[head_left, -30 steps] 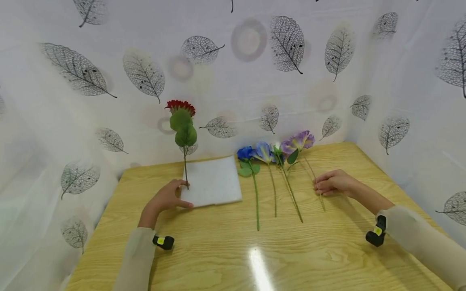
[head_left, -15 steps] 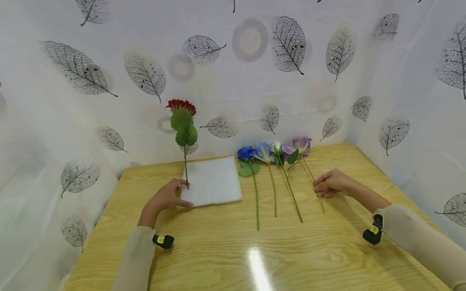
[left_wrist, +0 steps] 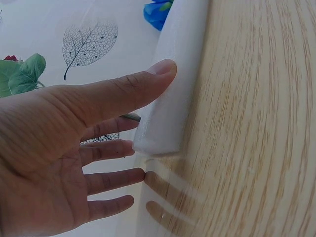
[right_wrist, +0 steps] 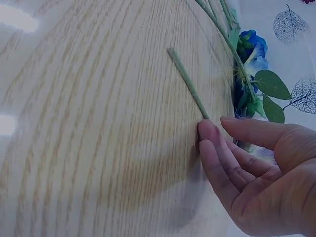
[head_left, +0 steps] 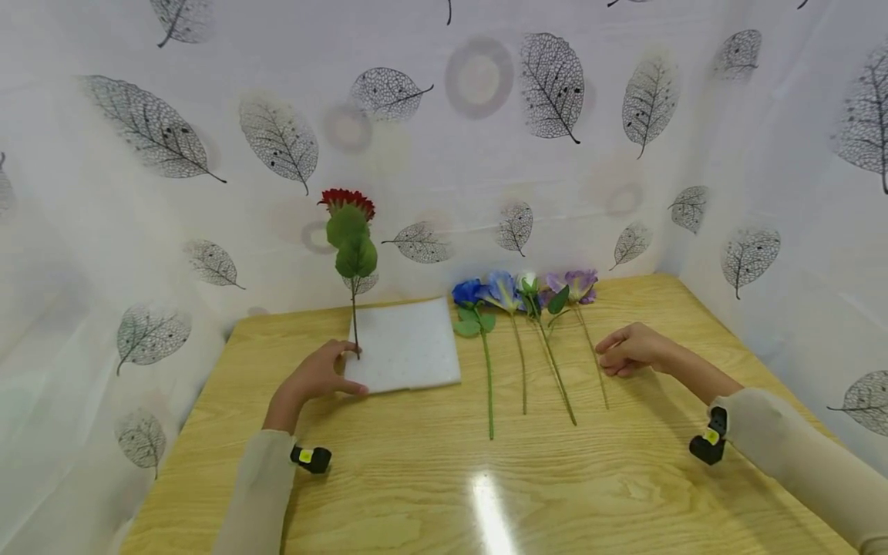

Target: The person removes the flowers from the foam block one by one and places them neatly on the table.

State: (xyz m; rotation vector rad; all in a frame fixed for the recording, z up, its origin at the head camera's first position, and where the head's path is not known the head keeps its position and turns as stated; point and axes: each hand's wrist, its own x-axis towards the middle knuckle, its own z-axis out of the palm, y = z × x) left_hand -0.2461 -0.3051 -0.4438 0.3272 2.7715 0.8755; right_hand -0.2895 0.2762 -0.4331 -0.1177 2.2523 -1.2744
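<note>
My left hand point(head_left: 321, 378) rests at the near left corner of a white foam block point(head_left: 405, 347). In the left wrist view its thumb presses the block's side, with the fingers fairly straight. By its index fingertip a red artificial flower point(head_left: 349, 202) with green leaves stands upright at the block's left edge. My right hand point(head_left: 638, 351) is beside the stem of a purple artificial flower point(head_left: 579, 285) lying on the table. Its fingers are loosely bent at the stem, and the right wrist view shows the thumb apart from the fingertips.
To the left of the purple flower lie a white rosebud point(head_left: 528, 282), a light blue flower point(head_left: 502, 290) and a dark blue rose point(head_left: 469, 292), stems towards me. The wooden table point(head_left: 409, 478) backs onto a leaf-printed curtain point(head_left: 444, 177).
The purple flower's head has come down onto the table, and its stem has shifted left against my right fingertips. My left hand and the red flower have stayed put.
</note>
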